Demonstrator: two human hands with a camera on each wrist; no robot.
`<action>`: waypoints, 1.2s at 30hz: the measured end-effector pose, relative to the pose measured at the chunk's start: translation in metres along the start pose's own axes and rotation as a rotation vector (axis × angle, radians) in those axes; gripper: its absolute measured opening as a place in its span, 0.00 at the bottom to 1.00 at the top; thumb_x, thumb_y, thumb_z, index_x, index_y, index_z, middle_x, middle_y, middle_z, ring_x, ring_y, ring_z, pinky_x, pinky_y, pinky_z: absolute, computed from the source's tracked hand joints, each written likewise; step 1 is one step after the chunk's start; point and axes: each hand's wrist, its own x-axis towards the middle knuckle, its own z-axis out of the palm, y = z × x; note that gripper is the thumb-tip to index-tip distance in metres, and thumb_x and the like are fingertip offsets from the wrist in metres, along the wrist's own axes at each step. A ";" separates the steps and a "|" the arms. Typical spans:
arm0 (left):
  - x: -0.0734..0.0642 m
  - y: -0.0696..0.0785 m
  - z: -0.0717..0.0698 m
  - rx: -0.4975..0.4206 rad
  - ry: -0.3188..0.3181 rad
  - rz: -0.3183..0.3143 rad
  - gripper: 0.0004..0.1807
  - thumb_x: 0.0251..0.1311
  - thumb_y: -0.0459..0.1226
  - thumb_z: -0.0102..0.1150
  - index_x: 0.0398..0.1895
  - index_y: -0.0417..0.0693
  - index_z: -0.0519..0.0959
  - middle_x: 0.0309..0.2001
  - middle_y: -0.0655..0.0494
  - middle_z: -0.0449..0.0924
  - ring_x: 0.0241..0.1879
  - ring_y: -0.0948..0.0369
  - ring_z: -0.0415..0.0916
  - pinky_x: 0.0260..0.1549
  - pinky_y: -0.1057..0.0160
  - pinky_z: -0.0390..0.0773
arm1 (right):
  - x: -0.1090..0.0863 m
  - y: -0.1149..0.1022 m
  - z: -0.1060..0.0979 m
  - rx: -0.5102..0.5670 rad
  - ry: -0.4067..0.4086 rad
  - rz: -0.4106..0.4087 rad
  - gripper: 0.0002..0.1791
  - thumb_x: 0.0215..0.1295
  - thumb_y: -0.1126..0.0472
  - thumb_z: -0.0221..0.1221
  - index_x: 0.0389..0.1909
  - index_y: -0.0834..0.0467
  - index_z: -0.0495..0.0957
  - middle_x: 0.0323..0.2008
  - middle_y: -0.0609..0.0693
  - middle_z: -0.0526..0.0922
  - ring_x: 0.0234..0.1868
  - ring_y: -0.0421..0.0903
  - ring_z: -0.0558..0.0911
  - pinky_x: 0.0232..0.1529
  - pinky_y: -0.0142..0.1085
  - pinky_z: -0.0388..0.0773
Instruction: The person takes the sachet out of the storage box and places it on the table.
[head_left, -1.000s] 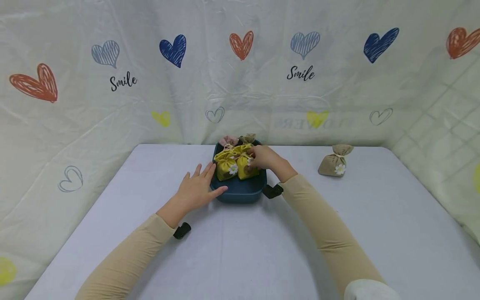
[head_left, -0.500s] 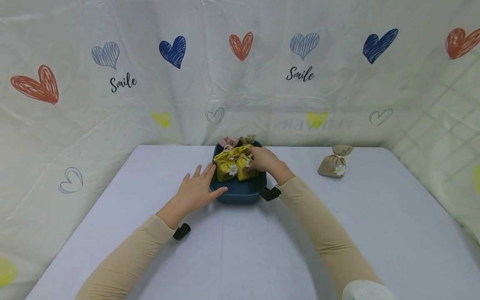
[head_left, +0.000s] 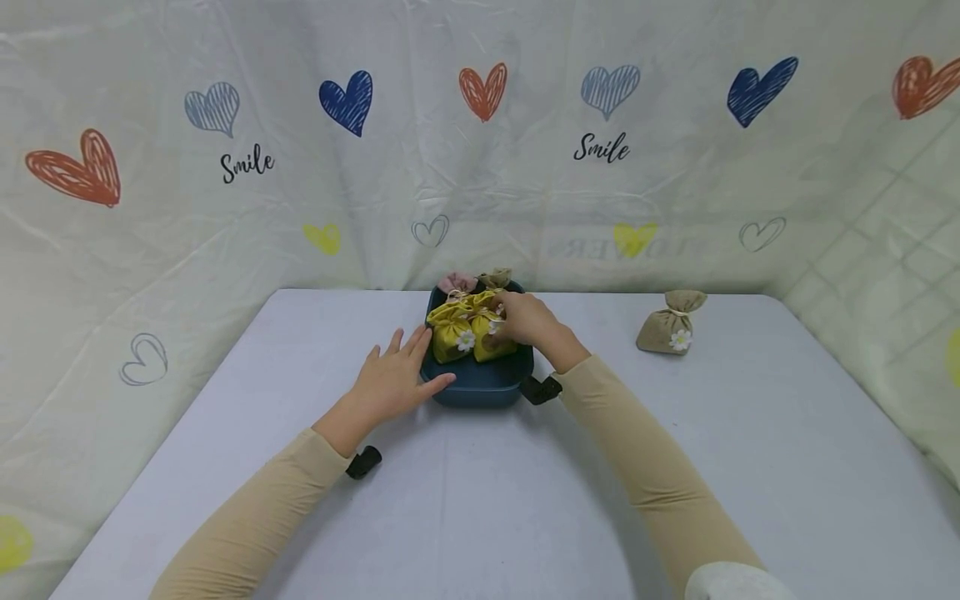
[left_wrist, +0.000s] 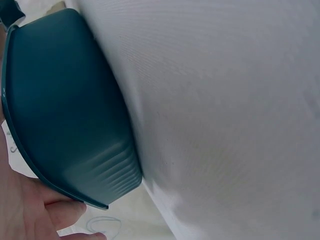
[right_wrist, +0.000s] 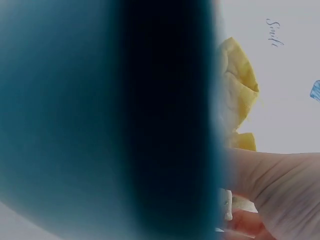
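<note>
A dark teal plastic basin (head_left: 480,397) stands on the table near its back edge. Two yellow drawstring pouches with white daisies sit side by side in it, the left pouch (head_left: 448,340) and the right pouch (head_left: 491,347). My right hand (head_left: 529,320) reaches over the basin's right rim and grips the right pouch near its tied neck; the near basin wall hides much of this in the right wrist view. At the left rim rests my left hand (head_left: 384,387), fingers straight and spread. Its fingers (left_wrist: 67,214) lie along the rim in the left wrist view.
Behind the yellow pouches, a pink pouch (head_left: 457,282) and a beige pouch (head_left: 496,277) show their tops at the basin's back. Another beige daisy pouch (head_left: 660,330) stands apart on the white table (head_left: 480,500), to the right. A printed curtain (head_left: 480,167) hangs behind.
My right hand and wrist have shifted slightly left and toward me, still on the right yellow pouch. My left hand and the basin stay in place.
</note>
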 end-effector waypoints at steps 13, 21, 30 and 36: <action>-0.001 0.001 -0.002 0.001 -0.009 -0.003 0.53 0.70 0.70 0.43 0.84 0.43 0.47 0.82 0.48 0.45 0.79 0.40 0.43 0.70 0.31 0.52 | -0.001 0.003 0.006 0.011 0.050 -0.023 0.35 0.59 0.50 0.76 0.66 0.57 0.77 0.56 0.58 0.82 0.54 0.55 0.81 0.54 0.49 0.79; -0.001 0.002 -0.002 0.013 -0.009 -0.008 0.53 0.70 0.70 0.42 0.84 0.44 0.47 0.82 0.48 0.45 0.79 0.40 0.43 0.70 0.32 0.52 | -0.004 0.004 0.011 0.065 0.093 -0.113 0.29 0.64 0.57 0.72 0.65 0.59 0.77 0.61 0.58 0.80 0.59 0.57 0.79 0.58 0.51 0.77; -0.001 0.002 -0.002 0.005 -0.014 -0.012 0.53 0.70 0.70 0.42 0.84 0.44 0.47 0.82 0.48 0.45 0.79 0.40 0.42 0.70 0.31 0.51 | -0.010 0.005 0.012 0.045 0.120 -0.153 0.27 0.67 0.61 0.70 0.66 0.58 0.78 0.60 0.58 0.81 0.58 0.56 0.81 0.56 0.50 0.79; 0.000 0.001 -0.001 0.002 -0.016 -0.012 0.54 0.69 0.71 0.42 0.84 0.44 0.46 0.82 0.47 0.45 0.79 0.40 0.42 0.70 0.31 0.51 | -0.012 0.004 0.014 0.009 0.162 -0.215 0.25 0.66 0.63 0.70 0.64 0.59 0.80 0.59 0.57 0.83 0.57 0.54 0.82 0.53 0.49 0.81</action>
